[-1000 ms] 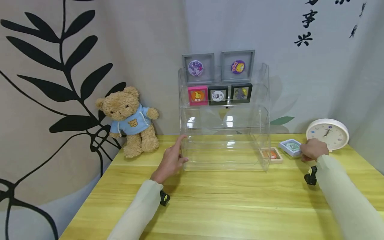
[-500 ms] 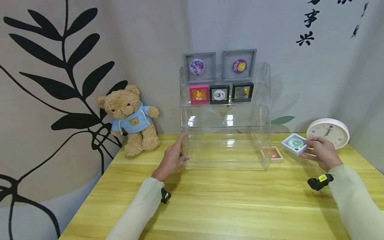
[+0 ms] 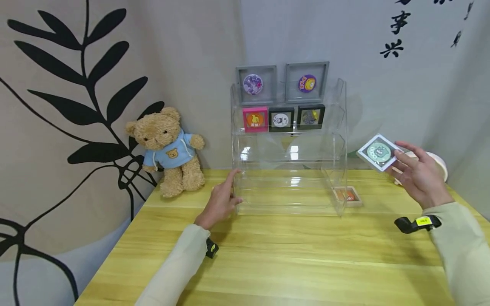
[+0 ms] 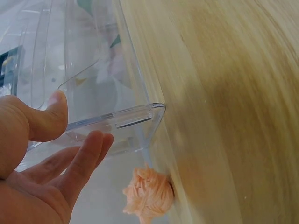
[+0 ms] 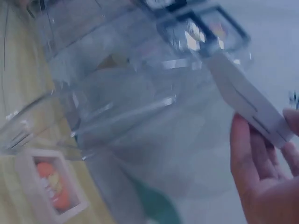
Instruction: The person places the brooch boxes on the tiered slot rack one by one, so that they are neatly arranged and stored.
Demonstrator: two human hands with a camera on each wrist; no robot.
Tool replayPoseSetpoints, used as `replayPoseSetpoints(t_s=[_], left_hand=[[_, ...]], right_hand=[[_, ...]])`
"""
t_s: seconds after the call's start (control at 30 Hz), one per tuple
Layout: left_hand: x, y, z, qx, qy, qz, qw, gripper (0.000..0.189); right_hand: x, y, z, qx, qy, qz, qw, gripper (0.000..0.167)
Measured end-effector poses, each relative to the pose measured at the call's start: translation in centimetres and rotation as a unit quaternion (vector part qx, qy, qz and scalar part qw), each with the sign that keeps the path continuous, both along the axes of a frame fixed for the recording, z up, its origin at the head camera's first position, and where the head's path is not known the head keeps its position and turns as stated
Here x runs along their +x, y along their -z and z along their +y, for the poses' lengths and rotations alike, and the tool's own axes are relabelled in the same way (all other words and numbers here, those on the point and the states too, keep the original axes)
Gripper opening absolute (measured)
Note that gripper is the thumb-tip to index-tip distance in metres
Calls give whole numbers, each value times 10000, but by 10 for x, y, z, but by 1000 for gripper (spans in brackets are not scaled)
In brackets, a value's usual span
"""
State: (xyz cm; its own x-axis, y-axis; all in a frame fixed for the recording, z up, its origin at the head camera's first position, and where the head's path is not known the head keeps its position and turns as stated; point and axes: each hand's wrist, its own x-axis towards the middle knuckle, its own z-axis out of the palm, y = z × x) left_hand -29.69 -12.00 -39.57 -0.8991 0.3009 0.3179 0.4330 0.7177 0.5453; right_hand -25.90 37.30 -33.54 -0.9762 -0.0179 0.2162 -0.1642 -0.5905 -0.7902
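Note:
In the head view my right hand pinches a small white display frame with a round green badge inside, raised off the table and tilted. The right wrist view shows that frame edge-on between thumb and fingers. A clear tiered acrylic display stand occupies the middle of the table. My left hand grips its left side panel; in the left wrist view the panel's edge runs between thumb and fingers. Above, the stand bears two grey frames and a row with a pink frame and two black frames.
A pale frame with an orange badge lies at the stand's right foot, partly behind its panel. A round white clock is mostly hidden behind my right hand. The teddy bear in a blue top sits at the left.
My right hand has picked up the white frame with the green badge from beside the clock and raised it, turning its face toward the head camera. The left hand stays at the stand's side.

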Motion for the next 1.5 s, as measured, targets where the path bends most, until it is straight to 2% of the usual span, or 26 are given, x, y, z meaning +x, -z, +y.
replayPoseSetpoints(t_s=[0.07, 0.13, 0.2, 0.27, 0.37, 0.43, 0.67, 0.77, 0.83, 0.9, 1.0, 1.13, 1.3, 1.37, 1.5], left_hand=[[1, 0, 0, -5, -3, -1, 10000, 86], [1, 0, -1, 16, -5, 6, 10000, 86], [2, 0, 0, 36, 16, -5, 10000, 85], [2, 1, 1, 40, 12, -36, 10000, 85], [1, 2, 3, 29, 18, -63, 10000, 85], [1, 3, 4, 36, 3, -48, 10000, 85], [-1, 7, 14, 2, 133, -23, 9999, 84], [-3, 5, 14, 41, 176, 2, 9998, 84], [-3, 3, 12, 24, 172, 14, 9998, 84], [-3, 1, 9, -14, 94, -27, 10000, 85], [-2, -2, 5, -26, 3, -34, 10000, 84], [0, -6, 1, -19, 80, -87, 9999, 83], [0, -7, -3, -8, 20, -232, 9997, 84], [0, -6, -3, -33, 38, -252, 9997, 84], [-2, -6, -1, -60, 115, -222, 9997, 84]], right_hand=[[0, -13, -13, 745, 204, 185, 9968, 27], [-1, -26, -27, 1774, 476, 314, 9825, 27], [-3, -40, -42, 3019, 851, 376, 9488, 27], [-7, -52, -57, 4142, 1128, 495, 9018, 26], [-16, -69, -81, 5362, 1395, 656, 8299, 29], [-25, -77, -97, 5729, 1477, 837, 8019, 29], [-52, -80, -140, 6316, 1950, 1603, 7331, 22], [-66, -78, -157, 6347, 2066, 1764, 7234, 22], [-74, -76, -168, 6278, 2038, 1770, 7300, 21], [-80, -72, -180, 6155, 1962, 1747, 7431, 21], [-87, -67, -196, 6023, 1934, 1794, 7534, 20], [-91, -58, -212, 5929, 2085, 1859, 7553, 17], [-95, -47, -227, 5751, 2121, 1854, 7680, 16], [-95, -43, -231, 5706, 2204, 1865, 7688, 15], [-96, -38, -237, 5667, 2437, 1942, 7627, 13]])
